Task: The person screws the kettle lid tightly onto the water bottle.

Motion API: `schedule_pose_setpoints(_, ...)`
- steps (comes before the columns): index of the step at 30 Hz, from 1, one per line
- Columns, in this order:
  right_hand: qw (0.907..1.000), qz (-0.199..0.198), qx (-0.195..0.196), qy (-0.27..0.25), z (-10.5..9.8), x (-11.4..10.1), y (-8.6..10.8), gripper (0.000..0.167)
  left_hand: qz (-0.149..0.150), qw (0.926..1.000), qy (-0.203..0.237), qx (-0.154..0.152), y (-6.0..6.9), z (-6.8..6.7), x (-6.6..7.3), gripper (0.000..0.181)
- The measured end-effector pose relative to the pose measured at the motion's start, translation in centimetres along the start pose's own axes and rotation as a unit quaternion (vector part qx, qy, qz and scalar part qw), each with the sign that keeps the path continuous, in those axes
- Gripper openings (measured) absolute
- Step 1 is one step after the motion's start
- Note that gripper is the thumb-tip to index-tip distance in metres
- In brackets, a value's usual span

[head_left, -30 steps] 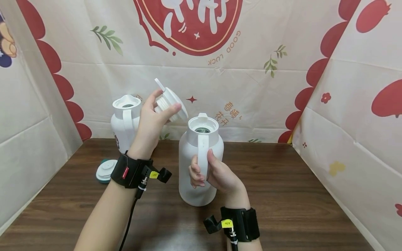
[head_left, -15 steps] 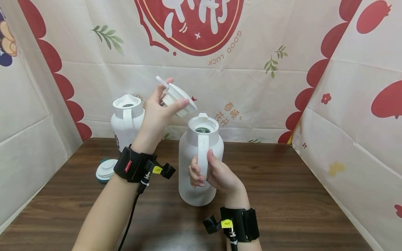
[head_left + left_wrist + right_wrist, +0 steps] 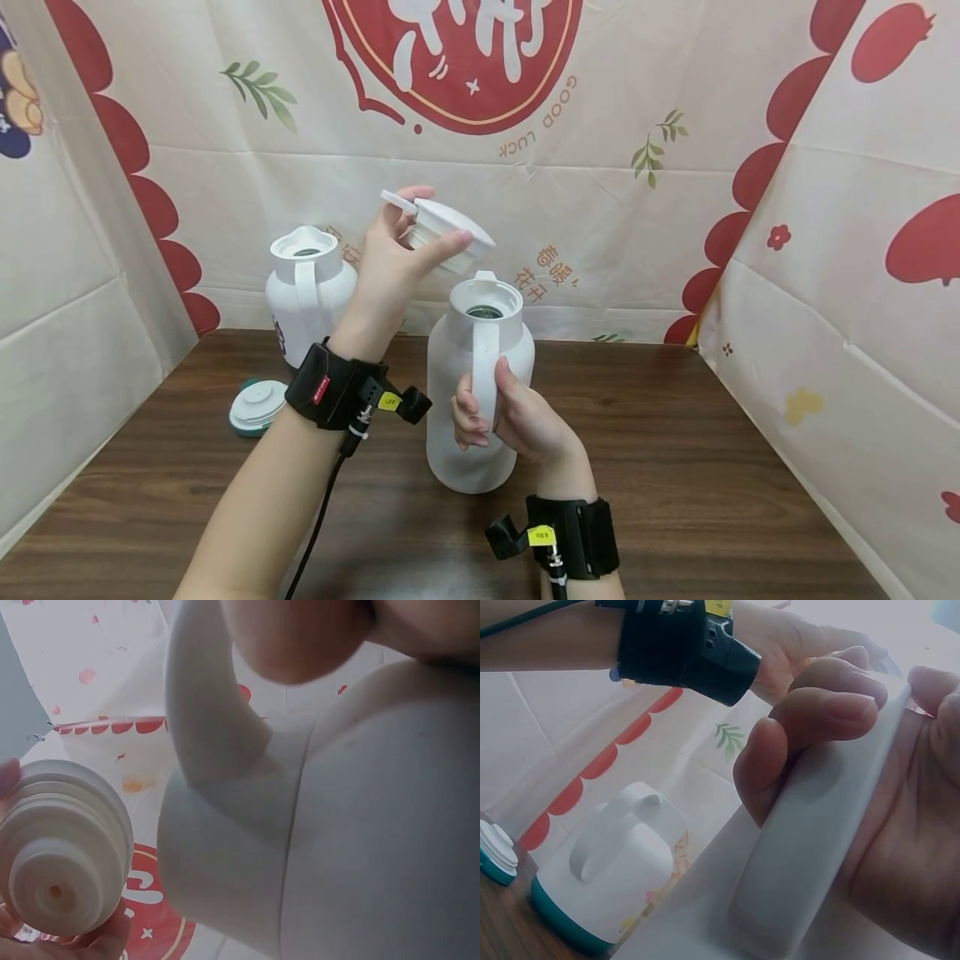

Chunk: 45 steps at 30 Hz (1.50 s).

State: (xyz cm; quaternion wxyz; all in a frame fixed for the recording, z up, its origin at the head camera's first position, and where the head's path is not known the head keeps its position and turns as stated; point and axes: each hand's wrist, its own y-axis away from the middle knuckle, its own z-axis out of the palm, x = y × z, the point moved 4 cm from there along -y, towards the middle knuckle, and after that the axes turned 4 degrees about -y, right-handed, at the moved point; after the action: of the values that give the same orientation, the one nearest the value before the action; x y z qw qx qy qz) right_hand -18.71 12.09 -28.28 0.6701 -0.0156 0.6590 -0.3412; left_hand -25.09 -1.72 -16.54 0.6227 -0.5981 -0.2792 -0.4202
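My left hand (image 3: 393,262) holds a white lid (image 3: 456,220) tilted in the air, between thumb and fingers, above and left of a white thermos jug's mouth. In the left wrist view the stepped underside of the lid (image 3: 56,881) faces the camera, with a small hole at its middle. The thermos jug (image 3: 448,392) stands upright on the table with its top uncovered. My right hand (image 3: 536,421) grips its handle (image 3: 485,350), fingers curled around it. In the right wrist view the handle (image 3: 802,847) lies between fingers and palm.
A second white jug (image 3: 288,292), its top uncovered, stands behind my left forearm; its green base shows in the right wrist view. A white and green lid (image 3: 255,406) lies on the wooden table (image 3: 675,467) at left. Printed cloth (image 3: 600,208) encloses the back and sides.
My left hand has carried the white lid to the right, toward the jug's mouth, and turned it closer to level. My right hand and the jug have stayed in place.
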Motion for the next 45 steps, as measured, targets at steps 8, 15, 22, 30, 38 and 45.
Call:
schedule_pose_setpoints(8,1.0000,-0.001,0.002,-0.005,0.0,0.0,0.0,0.054,0.030,0.9995,0.005,-0.013,0.2,1.1,0.0,0.058)
schedule_pose_setpoints(15,1.0000,-0.001,0.004,-0.001,0.0,0.0,0.1,0.054,0.033,0.9990,0.007,-0.029,0.5,1.9,-0.4,0.053)
schedule_pose_setpoints(22,0.9999,0.006,0.007,-0.005,0.1,0.0,0.1,0.055,0.040,0.9983,0.006,-0.043,0.8,2.4,-1.0,0.054)
schedule_pose_setpoints(30,1.0000,0.005,0.006,-0.004,0.0,-0.1,0.1,0.055,0.046,0.9978,0.024,-0.042,1.0,2.5,-1.8,0.052)
schedule_pose_setpoints(38,0.9999,0.005,0.010,-0.006,0.1,-0.1,0.1,0.055,0.047,0.9967,0.044,-0.050,1.4,2.5,-2.9,0.052)
schedule_pose_setpoints(45,0.9998,0.010,0.013,-0.011,0.1,0.0,0.1,0.055,0.051,0.9959,0.050,-0.055,2.0,2.5,-3.6,0.050)
